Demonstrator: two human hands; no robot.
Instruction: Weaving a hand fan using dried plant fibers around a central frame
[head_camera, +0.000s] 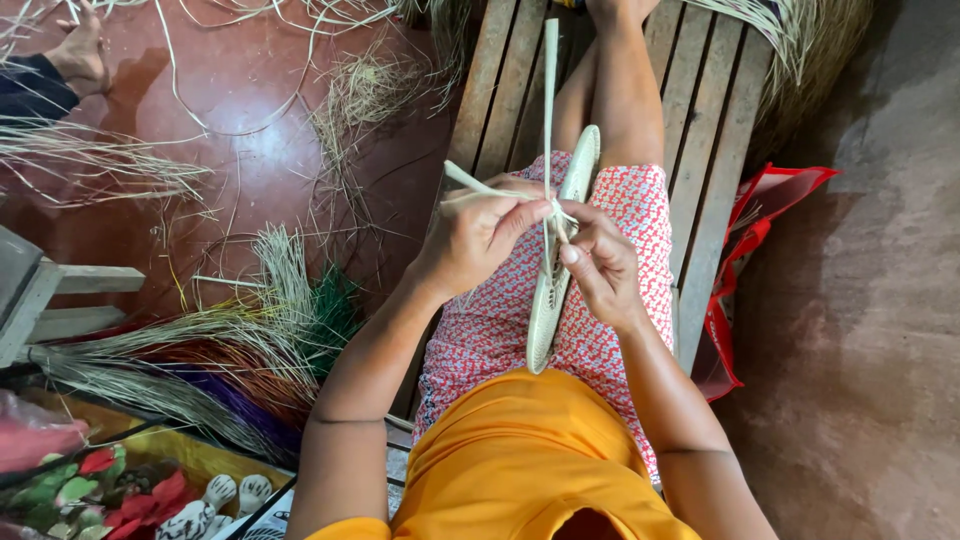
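Note:
A pale woven straw disc (556, 268) stands on edge on my lap, seen edge-on over the red patterned skirt (490, 330). My left hand (480, 237) pinches a pale straw strip (549, 100) that runs up from the disc, with a loose end sticking out to the left. My right hand (600, 265) grips the disc's rim just right of the strip, fingers curled around it. Both hands touch each other at the weave.
I sit on a slatted wooden bench (700, 120). Bundles of natural, green and purple straw (250, 340) lie on the red floor at left. Another person's hand (75, 55) is at top left. A red bag (750, 250) leans at right. A box of colourful items (130, 490) sits bottom left.

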